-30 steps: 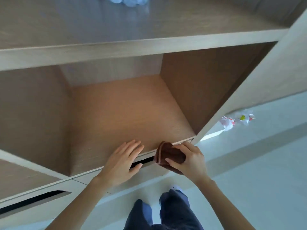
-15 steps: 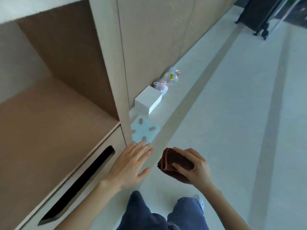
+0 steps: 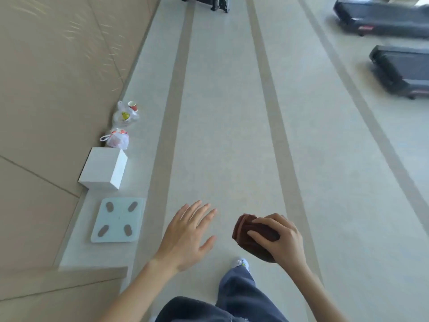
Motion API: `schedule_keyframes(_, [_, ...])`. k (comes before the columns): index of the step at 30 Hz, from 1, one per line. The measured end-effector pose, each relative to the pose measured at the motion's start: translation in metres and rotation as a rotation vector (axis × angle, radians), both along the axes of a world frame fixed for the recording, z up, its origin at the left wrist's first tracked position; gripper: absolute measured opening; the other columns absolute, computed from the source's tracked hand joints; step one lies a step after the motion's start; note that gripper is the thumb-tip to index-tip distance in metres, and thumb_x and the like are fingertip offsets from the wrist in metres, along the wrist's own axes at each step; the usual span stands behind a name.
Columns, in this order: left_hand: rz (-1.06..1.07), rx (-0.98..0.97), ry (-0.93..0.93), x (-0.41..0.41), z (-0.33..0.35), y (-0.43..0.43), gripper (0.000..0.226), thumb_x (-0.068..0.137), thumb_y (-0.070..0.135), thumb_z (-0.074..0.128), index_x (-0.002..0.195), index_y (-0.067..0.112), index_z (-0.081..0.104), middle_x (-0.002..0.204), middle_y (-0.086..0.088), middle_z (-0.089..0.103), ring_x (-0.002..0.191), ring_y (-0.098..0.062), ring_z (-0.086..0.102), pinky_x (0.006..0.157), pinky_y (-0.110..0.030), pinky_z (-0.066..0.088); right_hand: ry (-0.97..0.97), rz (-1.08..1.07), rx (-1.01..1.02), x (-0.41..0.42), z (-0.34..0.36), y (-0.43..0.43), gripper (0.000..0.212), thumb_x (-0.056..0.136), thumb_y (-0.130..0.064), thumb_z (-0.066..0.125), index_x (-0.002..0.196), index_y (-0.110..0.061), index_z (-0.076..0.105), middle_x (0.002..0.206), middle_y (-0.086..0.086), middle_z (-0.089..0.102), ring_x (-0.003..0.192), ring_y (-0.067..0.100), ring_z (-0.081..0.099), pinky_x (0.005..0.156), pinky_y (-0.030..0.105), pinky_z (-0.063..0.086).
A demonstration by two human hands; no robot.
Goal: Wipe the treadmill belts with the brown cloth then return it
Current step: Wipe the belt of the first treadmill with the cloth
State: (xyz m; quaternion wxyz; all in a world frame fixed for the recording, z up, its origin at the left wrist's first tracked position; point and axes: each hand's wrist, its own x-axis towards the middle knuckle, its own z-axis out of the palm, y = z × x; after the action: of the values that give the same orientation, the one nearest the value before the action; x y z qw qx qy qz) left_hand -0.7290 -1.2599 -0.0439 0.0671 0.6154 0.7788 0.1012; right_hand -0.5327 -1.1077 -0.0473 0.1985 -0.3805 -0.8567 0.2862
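We are carrying folded brown cloth (image 3: 251, 238), right hand (image 3: 279, 240) gripping it; left hand (image 3: 185, 235) spread, holding nothing. Two black treadmills (image 3: 404, 68) lying well ahead-right of grip; next, walking cloth over to belts.

Bunched brown cloth (image 3: 246, 231) in mid-air, low centre; two black treadmill belts (image 3: 406, 65) flat, far right.

Two treadmills, upper right: far treadmill (image 3: 383, 17), near treadmill (image 3: 404, 68). One brown cloth (image 3: 250, 238). Two hands: left hand (image 3: 185, 235), right hand (image 3: 281, 240). Left side: one white box (image 3: 102, 168), one scale (image 3: 118, 219), one paper cup (image 3: 132, 105), two plastic bags (image 3: 124, 117) (image 3: 117, 139).
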Motion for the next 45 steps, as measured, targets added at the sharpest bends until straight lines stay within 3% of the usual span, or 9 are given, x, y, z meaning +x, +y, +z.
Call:
schedule_keyframes(9, [-0.285, -0.012, 0.062, 0.054, 0.008, 0.203, 0.055, 0.087, 0.049, 0.035, 0.126, 0.019, 0.059, 0.126, -0.005, 0.061, 0.120, -0.026, 0.054, 0.100, -0.048, 0.043, -0.035, -0.226, 0.117, 0.103, 0.015, 0.149, 0.024, 0.069, -0.041, 0.074, 0.088, -0.026, 0.073, 0.082, -0.012, 0.062, 0.074, 0.010, 0.057, 0.070, 0.031, 0.047])
schedule_keyframes(15, [-0.379, -0.026, 0.034, 0.076, 0.013, 0.291, 0.051, 0.085, 0.046, 0.044, 0.127, 0.021, 0.058, 0.126, -0.004, 0.061, 0.120, -0.025, 0.054, 0.101, -0.047, 0.042, -0.002, -0.410, 0.117, 0.141, 0.013, 0.198, 0.024, 0.069, -0.039, 0.073, 0.089, -0.026, 0.073, 0.082, -0.013, 0.061, 0.075, 0.013, 0.059, 0.070, 0.038, 0.048])
schedule_keyframes(22, [-0.557, 0.021, 0.030, 0.080, 0.001, 0.404, 0.048, 0.080, 0.042, 0.061, 0.123, 0.020, 0.062, 0.122, -0.004, 0.064, 0.117, -0.026, 0.057, 0.098, -0.048, 0.042, -0.035, -0.544, 0.105, 0.142, 0.005, 0.263, 0.024, 0.069, -0.038, 0.074, 0.090, -0.026, 0.073, 0.084, -0.012, 0.062, 0.076, 0.013, 0.060, 0.069, 0.037, 0.049])
schedule_keyframes(28, [-0.639, 0.024, 0.057, 0.055, 0.013, 0.527, 0.054, 0.085, 0.045, 0.035, 0.124, 0.019, 0.061, 0.122, -0.005, 0.063, 0.117, -0.026, 0.056, 0.099, -0.047, 0.042, -0.050, -0.667, 0.130, 0.125, 0.019, 0.359, 0.025, 0.067, -0.027, 0.084, 0.089, -0.025, 0.074, 0.083, -0.010, 0.064, 0.076, 0.016, 0.061, 0.068, 0.037, 0.049])
schedule_keyframes(36, [-0.722, 0.052, 0.053, 0.033, 0.030, 0.676, 0.055, 0.085, 0.045, 0.034, 0.126, 0.017, 0.059, 0.124, -0.008, 0.061, 0.120, -0.028, 0.054, 0.101, -0.047, 0.040, 0.000, -0.807, 0.179, 0.101, 0.040, 0.483, 0.026, 0.068, -0.026, 0.084, 0.091, -0.028, 0.073, 0.083, -0.010, 0.063, 0.078, 0.015, 0.060, 0.069, 0.036, 0.048])
schedule_keyframes(45, [-0.794, -0.016, 0.066, 0.041, 0.017, 0.777, 0.058, 0.087, 0.046, 0.031, 0.132, 0.017, 0.052, 0.131, -0.009, 0.056, 0.126, -0.029, 0.047, 0.106, -0.047, 0.034, 0.001, -0.849, 0.123, 0.097, 0.025, 0.566, 0.024, 0.070, -0.028, 0.083, 0.091, -0.026, 0.074, 0.083, -0.009, 0.065, 0.078, 0.014, 0.061, 0.071, 0.036, 0.049])
